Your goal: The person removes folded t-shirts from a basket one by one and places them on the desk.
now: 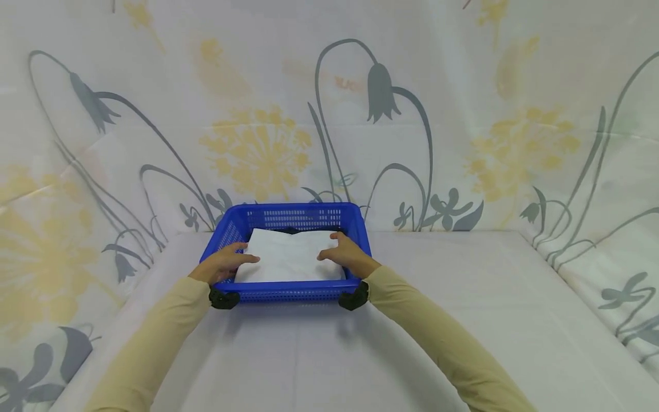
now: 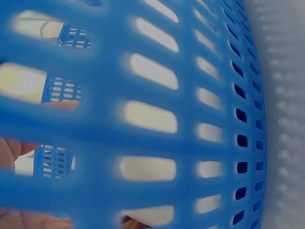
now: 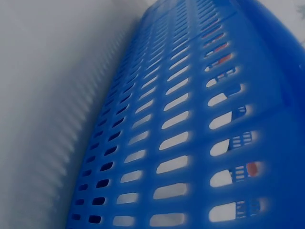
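Observation:
A folded white cloth (image 1: pixel 288 257) lies inside a blue plastic basket (image 1: pixel 288 292), with a shallow notch along its far edge. My left hand (image 1: pixel 223 263) reaches over the basket's left side and holds the cloth's left edge, thumb stretched over the top. From the right, my right hand (image 1: pixel 352 254) grips the opposite edge, its thumb also on the upper face. Through the slots of the basket wall (image 2: pixel 186 143) in the left wrist view, parts of the fingers (image 2: pixel 24 219) show. The right wrist view is mostly basket wall (image 3: pixel 157 124), with pale cloth (image 3: pixel 171 164) behind it.
The basket stands on a white-covered table (image 1: pixel 437 309), close to its back edge. A white curtain (image 1: pixel 453 143) with grey and yellow flowers hangs behind. Dark wrist camera mounts (image 1: pixel 224 298) sit against the basket's near side.

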`<state>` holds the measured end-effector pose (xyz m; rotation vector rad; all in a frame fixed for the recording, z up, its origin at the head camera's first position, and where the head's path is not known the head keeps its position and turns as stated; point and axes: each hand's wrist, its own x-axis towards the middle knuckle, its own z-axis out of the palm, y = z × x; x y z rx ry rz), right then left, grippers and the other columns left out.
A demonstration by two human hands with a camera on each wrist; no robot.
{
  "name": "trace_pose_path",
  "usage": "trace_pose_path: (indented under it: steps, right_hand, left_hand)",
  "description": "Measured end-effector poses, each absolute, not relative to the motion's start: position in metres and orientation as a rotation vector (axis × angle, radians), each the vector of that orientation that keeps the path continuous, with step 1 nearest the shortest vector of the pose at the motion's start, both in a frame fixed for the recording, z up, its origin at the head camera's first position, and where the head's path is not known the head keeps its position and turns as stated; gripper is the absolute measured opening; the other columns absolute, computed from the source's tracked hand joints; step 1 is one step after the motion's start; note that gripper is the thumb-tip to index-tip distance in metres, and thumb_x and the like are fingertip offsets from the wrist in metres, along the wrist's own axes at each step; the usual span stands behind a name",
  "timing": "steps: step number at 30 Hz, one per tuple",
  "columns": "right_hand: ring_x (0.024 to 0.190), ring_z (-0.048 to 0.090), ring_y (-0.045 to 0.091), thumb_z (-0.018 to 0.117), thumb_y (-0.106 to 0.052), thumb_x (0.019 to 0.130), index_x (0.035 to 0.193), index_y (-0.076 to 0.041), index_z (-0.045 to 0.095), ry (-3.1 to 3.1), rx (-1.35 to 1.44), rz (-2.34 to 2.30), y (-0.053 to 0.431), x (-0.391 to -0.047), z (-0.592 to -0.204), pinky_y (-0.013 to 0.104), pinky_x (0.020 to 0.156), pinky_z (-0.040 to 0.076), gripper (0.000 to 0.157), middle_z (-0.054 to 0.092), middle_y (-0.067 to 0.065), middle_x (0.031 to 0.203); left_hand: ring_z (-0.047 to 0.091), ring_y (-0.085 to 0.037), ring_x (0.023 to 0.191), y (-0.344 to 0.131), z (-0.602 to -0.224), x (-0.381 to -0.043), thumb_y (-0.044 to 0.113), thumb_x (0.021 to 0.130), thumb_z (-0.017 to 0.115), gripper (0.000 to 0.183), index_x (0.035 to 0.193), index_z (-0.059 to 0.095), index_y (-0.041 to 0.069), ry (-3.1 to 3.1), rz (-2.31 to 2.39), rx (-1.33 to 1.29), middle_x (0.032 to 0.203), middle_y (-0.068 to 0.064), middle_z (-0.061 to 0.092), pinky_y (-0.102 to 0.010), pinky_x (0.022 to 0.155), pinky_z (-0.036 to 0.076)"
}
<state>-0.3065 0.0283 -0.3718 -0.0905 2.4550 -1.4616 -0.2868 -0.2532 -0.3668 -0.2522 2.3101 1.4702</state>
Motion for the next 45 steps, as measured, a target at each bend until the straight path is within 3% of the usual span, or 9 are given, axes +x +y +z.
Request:
trace_pose_path:
  steps: [9, 18, 29, 38, 41, 45]
  right_hand:
    - [0.133, 0.036, 0.036, 0.073, -0.016, 0.083, 0.148, -0.004, 0.034, 2.415, -0.058, -1.441, 0.0285, -0.3111, -0.3729, 0.049, 0.108, 0.029, 0.077, 0.033, 0.021, 0.150]
    - [0.136, 0.033, 0.035, 0.071, -0.015, 0.083, 0.148, -0.005, 0.035, 2.406, -0.087, -1.470, 0.0278, -0.3098, -0.3732, 0.051, 0.108, 0.028, 0.075, 0.031, 0.020, 0.151]
    - [0.135, 0.032, 0.037, 0.074, -0.009, 0.080, 0.148, -0.007, 0.035, 2.303, -0.046, -1.525, 0.0266, -0.3134, -0.3738, 0.063, 0.103, 0.027, 0.078, 0.031, 0.019, 0.151]
    - [0.135, 0.032, 0.035, 0.073, -0.005, 0.080, 0.146, -0.005, 0.039, 2.314, -0.088, -1.514, 0.0266, -0.3141, -0.3732, 0.050, 0.110, 0.025, 0.074, 0.029, 0.020, 0.152]
    - [0.135, 0.031, 0.035, 0.074, -0.006, 0.081, 0.146, -0.005, 0.040, 2.337, -0.125, -1.487, 0.0267, -0.3146, -0.3734, 0.051, 0.110, 0.023, 0.073, 0.030, 0.019, 0.152]
    - [0.135, 0.031, 0.035, 0.073, -0.007, 0.081, 0.145, -0.006, 0.041, 2.351, -0.152, -1.456, 0.0272, -0.3153, -0.3734, 0.052, 0.110, 0.023, 0.072, 0.030, 0.019, 0.152]
  left_hand:
    - [0.008, -0.046, 0.141, -0.2531, -0.3666, -0.2886, 0.014, 0.095, 0.060, 0.079, 0.152, 0.008, -0.005, 2.281, 1.502, -0.278, 0.155, -0.031, 0.002, -0.058, 0.109, 0.015]
    - [0.015, -0.048, 0.139, -0.2544, -0.3676, -0.2887, 0.011, 0.093, 0.063, 0.074, 0.151, 0.019, -0.004, 2.357, 1.530, -0.286, 0.155, -0.029, 0.006, -0.056, 0.109, 0.020]
    - [0.012, -0.050, 0.139, -0.2548, -0.3680, -0.2898, 0.003, 0.090, 0.064, 0.078, 0.154, 0.019, 0.003, 2.354, 1.553, -0.172, 0.154, -0.032, 0.005, -0.063, 0.106, 0.016]
    - [0.013, -0.042, 0.141, -0.2542, -0.3698, -0.2918, 0.003, 0.090, 0.065, 0.065, 0.146, 0.033, -0.004, 2.416, 1.559, -0.074, 0.153, -0.031, 0.011, -0.052, 0.112, 0.016]
    - [0.013, -0.042, 0.140, -0.2542, -0.3688, -0.2898, 0.003, 0.090, 0.065, 0.063, 0.145, 0.034, -0.005, 2.416, 1.558, -0.069, 0.152, -0.030, 0.013, -0.052, 0.112, 0.015]
    - [0.024, -0.040, 0.132, -0.2544, -0.3680, -0.2893, 0.004, 0.090, 0.065, 0.062, 0.144, 0.036, -0.004, 2.404, 1.553, -0.090, 0.141, -0.028, 0.026, -0.056, 0.109, 0.021]
